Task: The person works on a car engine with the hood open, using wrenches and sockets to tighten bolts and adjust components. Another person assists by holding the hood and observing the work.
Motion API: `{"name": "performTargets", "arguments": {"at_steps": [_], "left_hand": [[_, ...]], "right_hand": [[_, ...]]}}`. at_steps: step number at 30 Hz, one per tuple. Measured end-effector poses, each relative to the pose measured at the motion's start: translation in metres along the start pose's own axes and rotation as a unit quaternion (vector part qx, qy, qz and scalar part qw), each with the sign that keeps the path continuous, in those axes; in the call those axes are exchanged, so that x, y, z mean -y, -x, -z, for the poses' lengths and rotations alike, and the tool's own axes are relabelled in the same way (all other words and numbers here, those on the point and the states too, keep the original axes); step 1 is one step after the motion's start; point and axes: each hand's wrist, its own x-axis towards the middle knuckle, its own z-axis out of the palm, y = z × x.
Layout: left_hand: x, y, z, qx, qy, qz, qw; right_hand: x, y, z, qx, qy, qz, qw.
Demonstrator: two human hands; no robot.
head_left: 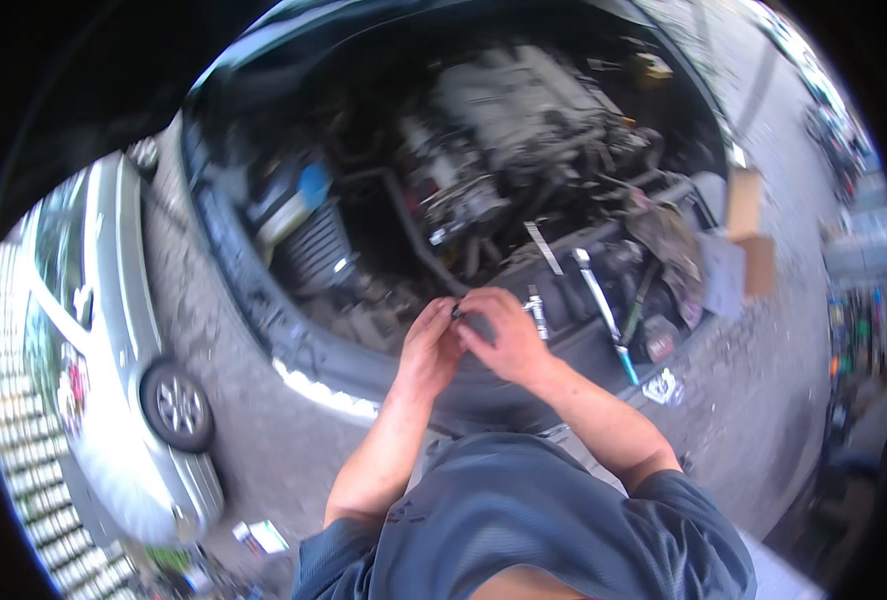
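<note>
My left hand (429, 348) and my right hand (508, 338) meet over the front edge of an open engine bay. Their fingertips pinch together on a small dark piece (456, 311), too small and blurred to name. Just right of my right hand lies a short chrome tool (536, 312), perhaps a socket on an extension. Farther right, a long chrome wrench (599, 300) with a teal handle end rests across the car's front panel. A flat metal strip (543, 248) sits beyond them.
The engine (513, 105) fills the far middle of the bay, with a blue round cap (313, 185) at left. A crumpled rag (671, 245) and cardboard box (753, 235) lie right. Left stands a silver car (123, 390); cluttered shelves (858, 340) stand far right.
</note>
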Motion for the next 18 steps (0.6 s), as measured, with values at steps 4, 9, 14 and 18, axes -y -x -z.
{"name": "performTargets", "arguments": {"at_steps": [4,9,14,18], "left_hand": [[0.034,0.001,-0.064,0.015,-0.099,0.071,0.992],[0.094,-0.020,-0.072,0.141,-0.240,0.196,0.940],[0.112,-0.033,-0.061,0.124,-0.471,0.221,0.845],[0.095,-0.039,-0.040,0.087,-0.566,0.210,0.792]], "right_hand": [[0.009,0.030,0.063,-0.022,0.032,-0.052,0.998],[0.001,0.107,0.148,-0.146,0.113,-0.113,0.976],[-0.023,0.222,0.244,-0.378,0.196,-0.289,0.857],[-0.083,0.337,0.304,-0.384,0.338,-0.459,0.726]]}}
